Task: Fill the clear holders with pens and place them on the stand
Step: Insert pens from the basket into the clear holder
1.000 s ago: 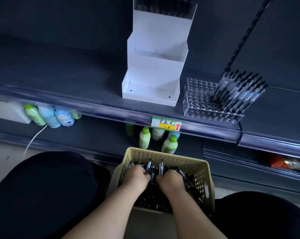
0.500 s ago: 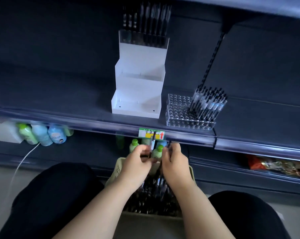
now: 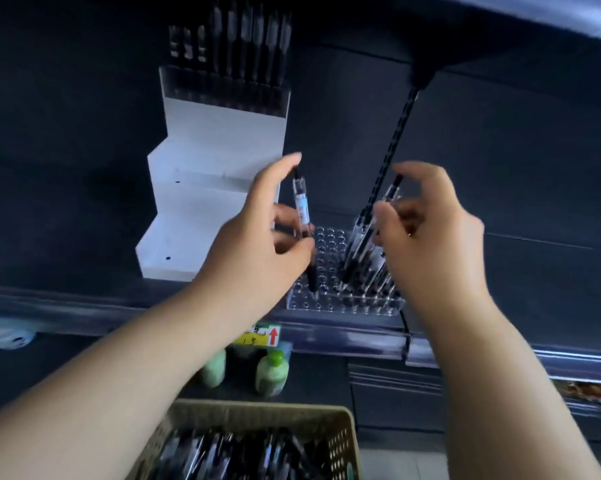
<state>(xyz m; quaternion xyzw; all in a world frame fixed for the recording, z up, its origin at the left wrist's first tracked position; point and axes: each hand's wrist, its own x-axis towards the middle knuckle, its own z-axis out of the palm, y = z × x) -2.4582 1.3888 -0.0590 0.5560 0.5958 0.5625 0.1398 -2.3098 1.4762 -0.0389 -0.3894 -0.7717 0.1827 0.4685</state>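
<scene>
A clear holder [image 3: 330,299] with rows of holes sits on the dark shelf, right of a white stepped stand [image 3: 202,216]. My left hand [image 3: 257,237] pinches one clear-barrelled pen [image 3: 302,209] upright, its tip down at the holder's near-left holes. My right hand [image 3: 430,230] grips another pen [image 3: 392,192] among the group of pens [image 3: 365,265] standing in the holder's right part. A second clear holder [image 3: 226,95] full of dark pens stands on the stand's top step.
A beige perforated basket [image 3: 340,441] full of pens sits low in front of me. Green bottles [image 3: 271,372] stand on the lower shelf under a yellow price tag [image 3: 261,336]. A black slotted upright [image 3: 396,143] rises behind the holder.
Both hands rose from the basket to the shelf, each carrying a pen, and now reach the clear holder. The camera tilted up toward the stand.
</scene>
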